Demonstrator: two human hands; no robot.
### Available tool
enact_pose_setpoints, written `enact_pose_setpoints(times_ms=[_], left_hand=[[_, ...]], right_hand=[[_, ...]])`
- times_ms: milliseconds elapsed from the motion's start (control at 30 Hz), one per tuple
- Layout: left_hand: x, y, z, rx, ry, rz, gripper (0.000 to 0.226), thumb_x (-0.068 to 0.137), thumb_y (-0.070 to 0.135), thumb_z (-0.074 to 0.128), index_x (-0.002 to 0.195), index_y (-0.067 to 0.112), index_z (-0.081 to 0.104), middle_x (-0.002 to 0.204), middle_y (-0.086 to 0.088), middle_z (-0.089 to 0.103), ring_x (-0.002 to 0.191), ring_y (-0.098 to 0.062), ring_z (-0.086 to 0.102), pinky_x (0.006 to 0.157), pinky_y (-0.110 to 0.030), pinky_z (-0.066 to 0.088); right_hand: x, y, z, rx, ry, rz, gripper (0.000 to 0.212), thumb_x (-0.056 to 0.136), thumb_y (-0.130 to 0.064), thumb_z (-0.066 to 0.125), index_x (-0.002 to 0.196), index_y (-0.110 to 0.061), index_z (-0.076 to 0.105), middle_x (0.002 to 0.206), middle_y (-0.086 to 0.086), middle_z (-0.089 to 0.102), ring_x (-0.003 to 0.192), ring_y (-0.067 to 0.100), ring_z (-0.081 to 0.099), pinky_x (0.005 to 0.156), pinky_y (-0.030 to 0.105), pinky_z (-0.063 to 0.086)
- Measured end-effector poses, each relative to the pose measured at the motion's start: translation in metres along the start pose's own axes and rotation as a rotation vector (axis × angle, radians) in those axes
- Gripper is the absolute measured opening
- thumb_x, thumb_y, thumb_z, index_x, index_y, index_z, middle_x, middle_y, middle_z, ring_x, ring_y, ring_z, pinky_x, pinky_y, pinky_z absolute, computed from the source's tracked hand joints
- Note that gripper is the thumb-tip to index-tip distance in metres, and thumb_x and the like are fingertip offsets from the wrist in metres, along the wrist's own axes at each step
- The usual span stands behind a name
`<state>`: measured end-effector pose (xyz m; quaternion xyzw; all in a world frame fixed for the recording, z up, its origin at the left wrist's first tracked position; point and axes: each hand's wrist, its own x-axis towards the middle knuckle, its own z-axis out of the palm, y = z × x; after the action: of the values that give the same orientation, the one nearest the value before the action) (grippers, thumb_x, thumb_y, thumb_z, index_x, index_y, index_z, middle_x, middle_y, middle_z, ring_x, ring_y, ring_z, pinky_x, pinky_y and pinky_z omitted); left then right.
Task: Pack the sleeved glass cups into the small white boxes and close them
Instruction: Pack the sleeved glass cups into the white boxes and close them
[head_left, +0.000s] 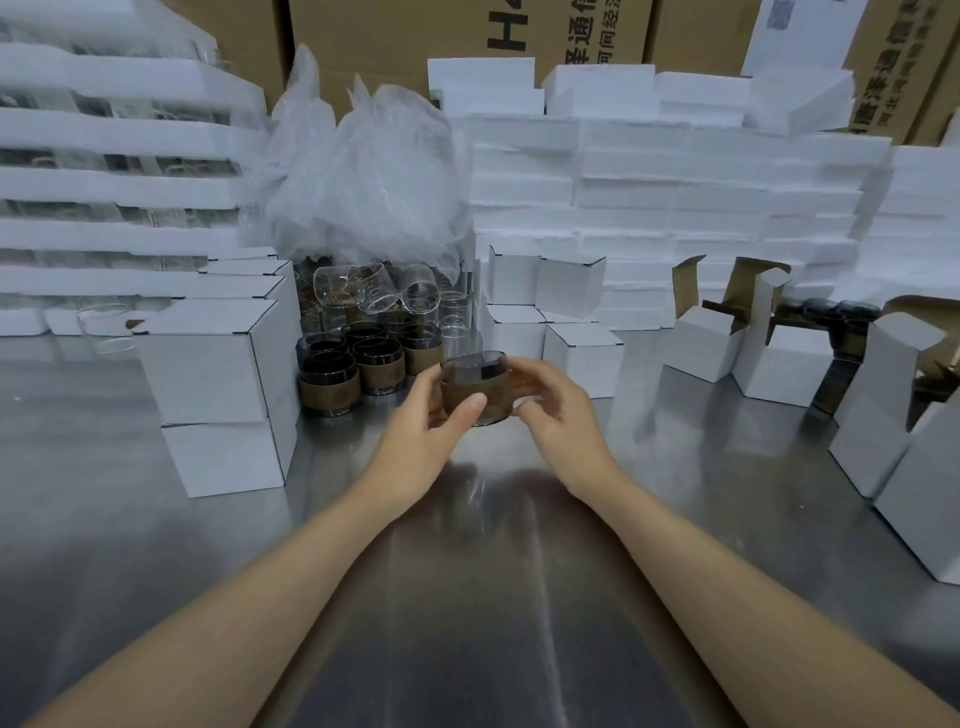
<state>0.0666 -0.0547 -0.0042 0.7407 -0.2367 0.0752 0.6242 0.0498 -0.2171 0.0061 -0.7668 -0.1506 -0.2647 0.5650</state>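
Over bare steel table (467, 597), left hand (415, 431) and right hand (556, 415) grip sleeved cup (474, 387).

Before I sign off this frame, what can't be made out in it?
Head view: the sleeved cup, sides and print covered by the left hand and right hand gripping it.
Head view: inside of the open box at right, hidden by its own walls.
Head view: far-right box, cut off by the frame edge.
Head view: count of clear glasses, hidden under the plastic wrap.

Head-worn wide-angle view faces forward and down, close over the table (156, 571), its edges apparently bowed.
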Motion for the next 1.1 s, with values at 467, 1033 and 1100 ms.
enact_pose_setpoints(times_ms=[467, 1033, 1100], left_hand=[[0.002, 0.008, 0.000, -0.144, 0.006, -0.176, 0.043, 0.092, 0.045, 0.046, 0.119, 0.014, 0.057, 0.104, -0.002, 0.073, 0.088, -0.016, 0.071, 0.086, -0.028, 0.048], [0.006, -0.003, -0.003, -0.167, 0.037, -0.208, 0.026, 0.096, 0.037, 0.051, 0.111, 0.019, 0.061, 0.096, 0.002, 0.073, 0.077, -0.012, 0.071, 0.079, -0.027, 0.049], [0.006, -0.003, -0.003, -0.179, 0.038, -0.209, 0.027, 0.096, 0.036, 0.051, 0.113, 0.017, 0.061, 0.097, 0.001, 0.073, 0.076, -0.012, 0.070, 0.079, -0.027, 0.048]], right_hand=[[-0.001, -0.002, 0.000, 0.090, -0.161, 0.153, 0.034, 0.095, 0.003, 0.049, 0.126, -0.009, 0.053, 0.110, 0.006, 0.062, 0.086, 0.017, 0.064, 0.080, 0.030, 0.053], [0.040, 0.088, -0.179, -0.684, 0.915, 0.410, 0.081, 0.084, -0.012, 0.066, 0.150, -0.012, 0.018, 0.158, 0.017, 0.004, 0.145, 0.036, 0.006, 0.116, 0.047, 0.017], [0.044, 0.093, -0.187, -0.672, 0.908, 0.449, 0.086, 0.085, -0.017, 0.068, 0.152, -0.015, 0.014, 0.159, 0.015, 0.003, 0.146, 0.035, 0.003, 0.116, 0.050, 0.015]])
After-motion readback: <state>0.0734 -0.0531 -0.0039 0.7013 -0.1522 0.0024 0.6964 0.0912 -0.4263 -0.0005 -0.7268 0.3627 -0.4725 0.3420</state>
